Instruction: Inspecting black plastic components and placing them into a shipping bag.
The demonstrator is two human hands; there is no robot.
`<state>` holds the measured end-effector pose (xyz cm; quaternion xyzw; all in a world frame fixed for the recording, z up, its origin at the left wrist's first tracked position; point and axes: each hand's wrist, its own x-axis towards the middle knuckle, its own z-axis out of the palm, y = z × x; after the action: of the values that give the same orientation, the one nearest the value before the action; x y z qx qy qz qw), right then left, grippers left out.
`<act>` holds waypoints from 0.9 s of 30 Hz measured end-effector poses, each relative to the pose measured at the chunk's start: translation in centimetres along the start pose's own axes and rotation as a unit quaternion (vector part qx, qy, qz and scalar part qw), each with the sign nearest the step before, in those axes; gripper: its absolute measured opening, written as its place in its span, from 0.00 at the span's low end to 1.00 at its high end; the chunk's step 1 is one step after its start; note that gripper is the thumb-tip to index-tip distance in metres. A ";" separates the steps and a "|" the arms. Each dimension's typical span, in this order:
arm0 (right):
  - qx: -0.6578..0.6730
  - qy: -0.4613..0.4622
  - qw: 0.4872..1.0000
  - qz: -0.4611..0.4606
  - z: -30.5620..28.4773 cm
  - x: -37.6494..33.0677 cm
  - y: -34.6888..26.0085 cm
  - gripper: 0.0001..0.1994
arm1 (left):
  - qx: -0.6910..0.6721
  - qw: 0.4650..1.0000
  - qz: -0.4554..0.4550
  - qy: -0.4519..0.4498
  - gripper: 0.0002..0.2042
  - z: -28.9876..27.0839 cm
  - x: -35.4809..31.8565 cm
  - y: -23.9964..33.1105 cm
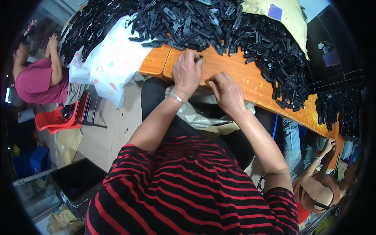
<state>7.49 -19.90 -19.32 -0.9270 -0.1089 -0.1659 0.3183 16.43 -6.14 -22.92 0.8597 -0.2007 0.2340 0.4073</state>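
Note:
My left hand (187, 72) is closed at the near edge of the wooden table (239, 74), its fingers curled. A small dark bit of a black plastic part (201, 58) shows beside its fingertips. To the right and a little nearer, my right hand (228, 93) is bent with thumb and fingers drawn together; whatever is in it, if anything, is hidden. Just beyond both hands lies a big heap of black plastic parts (188, 23), long and narrow. Below my hands an open pale woven sack (197, 115) rests at my lap.
White plastic sheeting (117, 58) hangs over the table's left side. A yellowish sack (291, 23) lies on the heap at the back right. People sit at left (41, 78) and right (319, 184). A red chair (56, 119) and a black bin (76, 178) stand at left.

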 end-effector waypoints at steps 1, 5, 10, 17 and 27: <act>-0.009 0.012 1.000 -0.022 0.5 -0.8 0.2 0.04 | -0.080 0.993 -0.084 0.001 0.09 -0.3 -0.1 -0.3; 0.026 -0.015 0.998 -0.047 1.1 -4.7 0.6 0.05 | -0.257 0.955 -0.128 0.067 0.13 -3.6 0.2 -3.4; -0.034 -0.187 0.950 0.248 10.7 -6.9 6.2 0.14 | -0.239 0.961 -0.135 0.022 0.13 -7.3 -3.6 -2.4; 0.120 -0.536 0.803 0.232 16.7 -14.2 7.9 0.25 | -0.033 0.980 -0.116 -0.161 0.15 -7.3 -10.1 -3.8; 0.146 -0.621 0.740 0.214 12.6 -13.3 3.7 0.22 | 0.257 0.916 -0.085 -0.296 0.24 -4.2 -7.3 -5.9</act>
<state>-0.60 -16.17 -35.77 -0.7658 -0.1040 0.5364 0.3391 12.63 1.79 -28.28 0.9786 -0.1706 -0.0230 0.1127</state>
